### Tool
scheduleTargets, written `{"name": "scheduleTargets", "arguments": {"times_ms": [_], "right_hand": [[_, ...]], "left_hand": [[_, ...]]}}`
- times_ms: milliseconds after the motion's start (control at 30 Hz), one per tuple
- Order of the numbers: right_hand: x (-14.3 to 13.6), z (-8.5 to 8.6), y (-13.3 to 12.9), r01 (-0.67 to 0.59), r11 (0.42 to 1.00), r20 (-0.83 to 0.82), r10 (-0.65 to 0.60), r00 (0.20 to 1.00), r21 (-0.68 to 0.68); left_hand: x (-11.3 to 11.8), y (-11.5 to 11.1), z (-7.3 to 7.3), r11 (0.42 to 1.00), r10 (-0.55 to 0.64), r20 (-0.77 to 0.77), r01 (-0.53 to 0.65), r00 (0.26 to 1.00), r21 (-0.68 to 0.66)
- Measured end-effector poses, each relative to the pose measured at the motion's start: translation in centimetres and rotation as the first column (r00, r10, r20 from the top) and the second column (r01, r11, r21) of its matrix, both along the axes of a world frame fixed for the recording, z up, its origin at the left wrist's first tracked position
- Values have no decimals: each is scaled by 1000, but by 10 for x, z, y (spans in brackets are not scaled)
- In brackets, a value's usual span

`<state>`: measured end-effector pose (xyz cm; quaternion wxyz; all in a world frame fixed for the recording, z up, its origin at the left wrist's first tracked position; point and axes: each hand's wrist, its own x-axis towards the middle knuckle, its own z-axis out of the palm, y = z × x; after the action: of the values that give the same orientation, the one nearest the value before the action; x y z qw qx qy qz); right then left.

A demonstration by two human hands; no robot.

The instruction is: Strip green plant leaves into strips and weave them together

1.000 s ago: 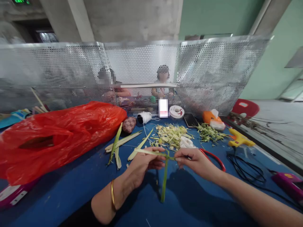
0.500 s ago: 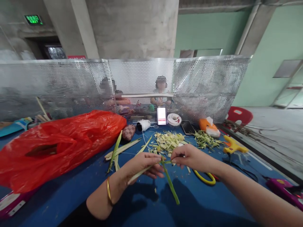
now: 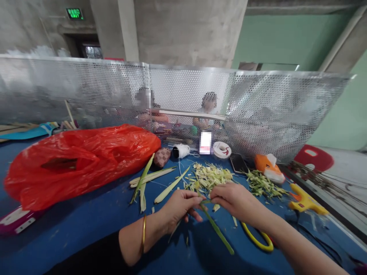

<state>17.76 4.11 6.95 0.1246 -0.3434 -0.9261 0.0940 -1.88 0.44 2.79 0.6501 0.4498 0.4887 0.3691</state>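
Narrow green strip point(image 3: 217, 228), slanting, upper end in left hand point(image 3: 181, 207).

Beyond the right hand point(image 3: 229, 196), cuttings point(image 3: 213, 173) obstruct; nearer tabletop point(image 3: 177, 261) gives room.

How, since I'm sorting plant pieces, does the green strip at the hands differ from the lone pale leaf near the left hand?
The green strip is held by the left hand; the pale leaf lies on the blue table. The green strip is narrower and deeper green; the pale leaf is broader and yellowish. Both are long and slender.
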Motion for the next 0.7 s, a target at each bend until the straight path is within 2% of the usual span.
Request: {"name": "scheduleTargets", "arguments": {"times_ms": [100, 233, 500, 600, 700], "right_hand": [[-3, -6, 1, 6, 999, -25, -8, 1000, -48], [-5, -8, -1, 18, 991, -36, -23, 999, -130], [-5, -9, -3, 64, 984, -14, -67, 998, -167], [-5, -12, 2, 59, 958, -21, -68, 997, -282], [-6, -20, 8, 16, 894, -148, -92, 985, -447]], "left_hand": [[-2, -2, -2, 998, 14, 55, -10, 998, -62], [-3, -3, -7, 998, 14, 51, -11, 999, -59], [-4, -2, -12, 993, 33, 103, -20, 994, -119], [-2, -4, -9, 994, 34, 75, -26, 997, -106], [1, -7, -8, 995, 19, 55, -13, 998, -101]]}}
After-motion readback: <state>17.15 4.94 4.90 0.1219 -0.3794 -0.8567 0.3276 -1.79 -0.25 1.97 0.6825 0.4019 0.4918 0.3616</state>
